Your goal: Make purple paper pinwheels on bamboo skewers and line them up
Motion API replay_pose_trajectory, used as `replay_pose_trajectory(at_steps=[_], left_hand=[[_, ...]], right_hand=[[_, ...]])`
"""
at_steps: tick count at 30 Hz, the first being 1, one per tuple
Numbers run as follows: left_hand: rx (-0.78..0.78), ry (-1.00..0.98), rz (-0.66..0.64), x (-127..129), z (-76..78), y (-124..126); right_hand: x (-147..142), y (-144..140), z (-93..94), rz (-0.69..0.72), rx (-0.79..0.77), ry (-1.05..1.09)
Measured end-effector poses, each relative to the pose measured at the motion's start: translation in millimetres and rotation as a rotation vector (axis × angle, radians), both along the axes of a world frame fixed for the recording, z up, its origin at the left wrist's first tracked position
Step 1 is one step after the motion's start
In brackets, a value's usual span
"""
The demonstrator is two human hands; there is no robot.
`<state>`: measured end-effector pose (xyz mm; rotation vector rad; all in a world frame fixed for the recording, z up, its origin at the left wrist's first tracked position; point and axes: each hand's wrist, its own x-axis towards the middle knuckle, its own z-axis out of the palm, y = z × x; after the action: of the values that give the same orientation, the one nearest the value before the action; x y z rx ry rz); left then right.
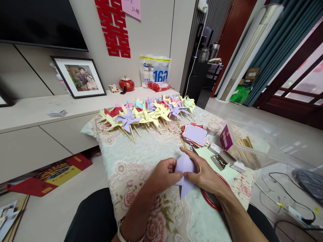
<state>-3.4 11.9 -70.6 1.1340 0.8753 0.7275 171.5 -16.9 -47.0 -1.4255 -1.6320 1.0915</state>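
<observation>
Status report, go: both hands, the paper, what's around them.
Left hand and right hand both pinching the lilac paper, folding it. Finished pinwheels lie beyond; paper stack right. Nothing obstructing.

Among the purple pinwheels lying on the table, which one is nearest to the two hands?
The big purple pinwheel at the front left of the row. The other purple ones lie farther back and right, among yellow ones.

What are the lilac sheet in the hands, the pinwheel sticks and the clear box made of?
Lilac sheet: looks like thin matte paper; it holds sharp folds. Pinwheel sticks: probably bamboo or wood, pale tan and thin. Clear box: seemingly plastic, see-through and glossy, with sticks visible inside.
</observation>
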Motion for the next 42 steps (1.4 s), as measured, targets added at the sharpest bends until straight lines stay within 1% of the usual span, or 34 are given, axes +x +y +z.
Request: replay_pose_trajectory(at_steps=[3, 5, 6, 9, 12, 14, 18, 23, 29, 33, 35, 37, 39, 40, 42], left_hand=[[-0.008, -0.051, 0.108, -4.8, 4.5, 1.1], [-0.037, -0.154, 0.181, -7.7, 5.6, 1.4], [-0.056, -0.218, 0.195, -8.5, 5.7, 1.2], [-0.106, -0.341, 0.155, -6.5, 4.5, -0.7], [-0.141, -0.371, 0.093, 0.5, 2.1, -3.6], [-0.155, -0.380, 0.096, 4.9, 0.1, -5.0], [-0.132, -0.337, 0.170, 8.0, -2.9, -5.2], [-0.096, -0.278, 0.219, 6.5, -3.1, -3.4], [-0.094, -0.255, 0.223, 5.6, -0.3, -4.0], [-0.108, -0.280, 0.232, 3.7, 1.2, -2.8], [-0.112, -0.312, 0.259, 1.7, 0.7, -1.2], [-0.123, -0.316, 0.296, -0.9, -0.8, 0.4], [-0.135, -0.297, 0.321, -3.8, -2.7, 1.7], [-0.137, -0.292, 0.327, -5.1, -3.4, 2.2], [-0.138, -0.299, 0.320, -7.1, -3.7, 2.8]], right_hand=[[-0.5, 2.5, -3.0, -0.077, -0.029, 0.137], [-2.8, 3.6, -4.7, -0.144, -0.015, 0.229], [-4.7, 3.8, -5.2, -0.177, -0.002, 0.265], [-12.4, 3.1, -5.4, -0.259, 0.036, 0.322], [-20.5, 1.6, -4.2, -0.300, 0.055, 0.359], [-24.7, 0.6, -3.4, -0.315, 0.075, 0.372], [-29.5, -1.4, -4.0, -0.316, 0.105, 0.383], [-32.9, -3.4, -6.1, -0.317, 0.110, 0.374], [-34.3, -3.7, -7.1, -0.278, 0.056, 0.423], [-29.0, -2.2, -8.7, -0.227, 0.032, 0.523], [-23.9, -1.7, -8.3, -0.227, 0.069, 0.552], [-17.9, -2.0, -6.8, -0.300, 0.167, 0.520], [-12.1, -2.8, -4.8, -0.379, 0.291, 0.428], [-9.4, -3.2, -3.7, -0.383, 0.353, 0.368], [-5.1, -3.6, -1.5, -0.296, 0.453, 0.234]])
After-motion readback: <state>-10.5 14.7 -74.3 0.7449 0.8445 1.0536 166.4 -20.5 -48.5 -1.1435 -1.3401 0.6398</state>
